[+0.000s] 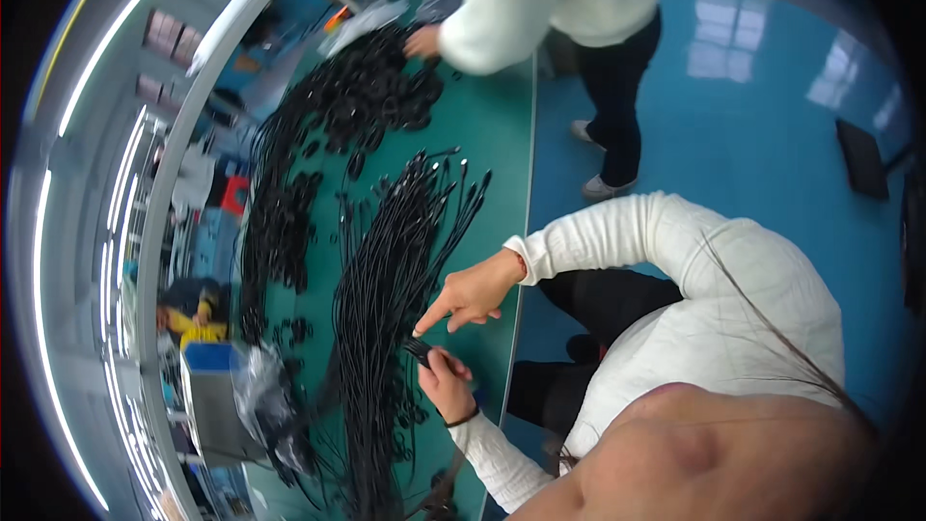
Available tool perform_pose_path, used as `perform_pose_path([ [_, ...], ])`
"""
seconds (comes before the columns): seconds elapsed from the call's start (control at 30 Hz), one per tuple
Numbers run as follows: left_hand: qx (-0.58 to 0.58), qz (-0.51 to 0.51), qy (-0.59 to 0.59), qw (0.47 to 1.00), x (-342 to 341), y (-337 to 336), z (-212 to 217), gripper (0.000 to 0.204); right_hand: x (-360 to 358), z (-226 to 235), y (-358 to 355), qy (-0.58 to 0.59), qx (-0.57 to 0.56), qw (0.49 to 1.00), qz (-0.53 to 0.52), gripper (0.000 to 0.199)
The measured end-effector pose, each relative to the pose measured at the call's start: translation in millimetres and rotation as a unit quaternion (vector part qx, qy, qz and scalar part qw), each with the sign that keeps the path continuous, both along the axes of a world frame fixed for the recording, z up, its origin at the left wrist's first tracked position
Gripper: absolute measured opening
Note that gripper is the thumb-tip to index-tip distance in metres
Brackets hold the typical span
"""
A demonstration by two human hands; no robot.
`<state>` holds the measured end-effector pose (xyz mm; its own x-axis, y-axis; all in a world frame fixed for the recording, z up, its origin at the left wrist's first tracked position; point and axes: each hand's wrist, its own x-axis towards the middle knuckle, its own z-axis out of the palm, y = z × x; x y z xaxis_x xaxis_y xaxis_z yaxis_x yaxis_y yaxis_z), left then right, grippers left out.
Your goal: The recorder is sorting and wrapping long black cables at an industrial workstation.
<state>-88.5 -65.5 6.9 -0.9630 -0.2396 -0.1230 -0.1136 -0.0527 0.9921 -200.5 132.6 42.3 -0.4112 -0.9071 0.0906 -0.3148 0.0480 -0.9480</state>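
At the far left, a blurred workshop aisle with a seated person in yellow [198, 314] could be made out beyond the edge of a long green table [482, 135]. A blue-topped grey bin [214, 396] and a crumpled clear plastic bag [260, 391] were seen at the table's near-left corner. A heap of coiled black cables [318, 135] was spread along the table's left side and far end. Just right of it, a long bundle of straight black cables [395, 270] was laid out lengthwise, its connector ends fanned toward the far end.

At the bundle's right edge, a black connector [417, 350] was pinched between the thumb and fingers of one hand [446, 384]. Just above it, the other hand [473, 294] was held with its forefinger stretched toward the bundle and its remaining fingers loosely curled, nothing gripped. Which hand was left and which right could not be told from the twisted view.

At the table's far end, a co-worker's hand [422, 41] was rested on the coiled heap. A blue floor [752, 125] was shown to the right.
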Motion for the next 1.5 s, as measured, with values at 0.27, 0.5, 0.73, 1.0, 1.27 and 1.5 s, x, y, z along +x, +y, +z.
perform_pose_path([
  [0.27,-0.008,-0.272,-0.009,0.962,-8.7,28.3,13.2,0.018,-8.0,-1.4,16.4,0.346,0.059,0.936,0.032,0.059],
  [0.5,-0.089,-0.342,-0.055,0.934,-0.6,20.8,17.6,0.017,12.6,16.9,18.5,0.402,0.101,0.91,0.016,0.049],
  [0.73,-0.125,-0.295,-0.086,0.943,-0.8,30.6,41.4,0.013,0.3,4.8,15.8,0.322,0.057,0.944,0.034,0.046],
  [1.0,0.154,-0.156,0.046,0.975,34.4,30.2,31.8,0.014,33.2,-18.4,20.1,-0.456,-0.1,0.883,0.043,0.041],
  [1.27,0.242,-0.093,0.093,0.961,33.4,32.4,16.8,0.021,25.9,-23.5,18.7,-0.078,-0.047,0.978,-0.186,0.034],
  [1.5,0.189,-0.168,0.016,0.967,38.9,50.9,21.4,0.026,16.5,-7.0,-0.3,0.257,-0.11,0.958,-0.071,0.031],
])
